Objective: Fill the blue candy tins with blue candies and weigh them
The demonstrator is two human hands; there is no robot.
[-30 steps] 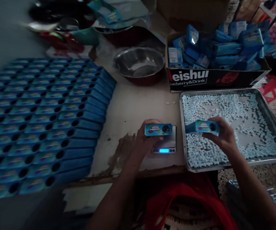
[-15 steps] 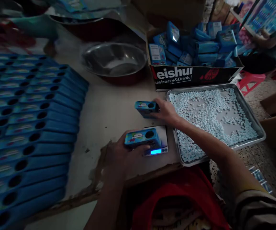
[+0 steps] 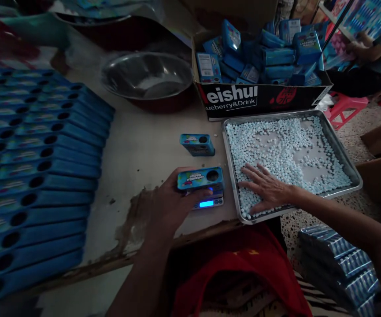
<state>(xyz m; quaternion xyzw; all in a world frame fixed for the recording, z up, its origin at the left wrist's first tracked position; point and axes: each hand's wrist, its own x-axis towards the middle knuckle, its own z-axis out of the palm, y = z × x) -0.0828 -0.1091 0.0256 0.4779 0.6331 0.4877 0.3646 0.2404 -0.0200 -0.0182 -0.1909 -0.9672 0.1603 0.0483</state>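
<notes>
My left hand (image 3: 175,198) is closed around a blue candy box (image 3: 197,178) with a round dark hole in its top face. That box is over a small digital scale (image 3: 218,201) with a lit blue display; whether it touches the scale I cannot tell. My right hand (image 3: 266,187) lies with fingers spread on small pale blue candies (image 3: 259,149) in a metal tray (image 3: 357,180). Just beyond the scale, a second blue box (image 3: 197,145) stands by itself on the table.
Rows of blue boxes (image 3: 61,163) fill the left side. Behind are a metal bowl (image 3: 150,83) and a black carton (image 3: 266,99) of blue packets. Wrapped packs (image 3: 342,264) sit low at right. A person (image 3: 375,53) is at the far right.
My right hand has let go of the second box, leaving it standing on the table, and moved right onto the candies. My left hand has raised its box slightly over the scale.
</notes>
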